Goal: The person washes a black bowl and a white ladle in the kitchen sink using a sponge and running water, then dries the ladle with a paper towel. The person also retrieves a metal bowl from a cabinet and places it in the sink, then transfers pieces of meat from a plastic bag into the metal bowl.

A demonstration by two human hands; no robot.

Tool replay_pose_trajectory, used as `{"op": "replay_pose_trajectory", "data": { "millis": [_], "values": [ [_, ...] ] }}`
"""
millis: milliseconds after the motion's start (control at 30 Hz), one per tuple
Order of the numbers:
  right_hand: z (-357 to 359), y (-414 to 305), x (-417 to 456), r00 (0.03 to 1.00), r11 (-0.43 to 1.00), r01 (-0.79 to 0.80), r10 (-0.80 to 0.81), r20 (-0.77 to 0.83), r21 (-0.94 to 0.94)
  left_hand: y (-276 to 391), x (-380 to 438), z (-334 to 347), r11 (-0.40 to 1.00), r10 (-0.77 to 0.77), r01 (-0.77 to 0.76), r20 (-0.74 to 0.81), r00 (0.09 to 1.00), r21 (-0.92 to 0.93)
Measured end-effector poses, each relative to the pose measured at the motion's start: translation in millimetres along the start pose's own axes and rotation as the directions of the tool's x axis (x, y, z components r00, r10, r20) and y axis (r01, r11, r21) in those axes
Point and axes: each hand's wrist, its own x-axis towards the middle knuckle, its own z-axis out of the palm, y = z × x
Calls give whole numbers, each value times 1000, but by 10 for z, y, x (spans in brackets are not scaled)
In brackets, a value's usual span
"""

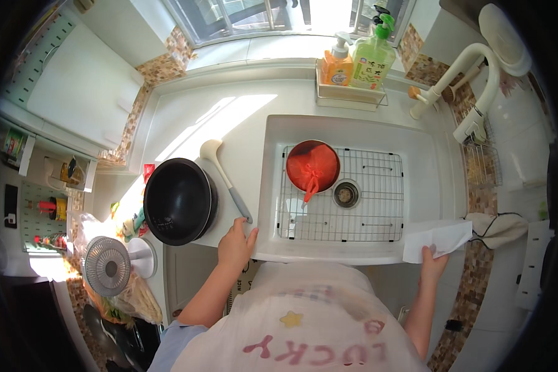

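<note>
My left hand [235, 244] is at the counter's front edge, fingers apart. Its fingertips are by the grey handle end of a ladle [232, 190] with a cream head; whether they touch it I cannot tell. A black rice cooker inner pot [176, 202] sits tilted to the left of the ladle. In my right hand [432, 265] is a white sheet of paper or tissue [437, 237], held over the sink's front right corner. Inside the white sink [423, 162], a round metal bowl [289, 158] holds a knotted red plastic bag [316, 165].
A wire rack [381, 218] lines the sink floor around the drain [346, 194]. Pump bottles [372, 60] stand in a caddy behind. The cream faucet [446, 79] rises at the back right. A small fan [107, 267] and bagged food [142, 297] are at the left.
</note>
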Motion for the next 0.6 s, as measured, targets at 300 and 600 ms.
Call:
{"op": "replay_pose_trajectory", "data": {
  "millis": [300, 600],
  "values": [
    [63, 57, 307, 995, 980, -99, 93, 42, 175, 114, 689, 341, 915, -376, 397, -209, 903, 68],
    [-2, -114, 415, 993, 972, -114, 105, 53, 207, 1001, 458, -596, -37, 297, 324, 300, 907, -945]
  ]
}}
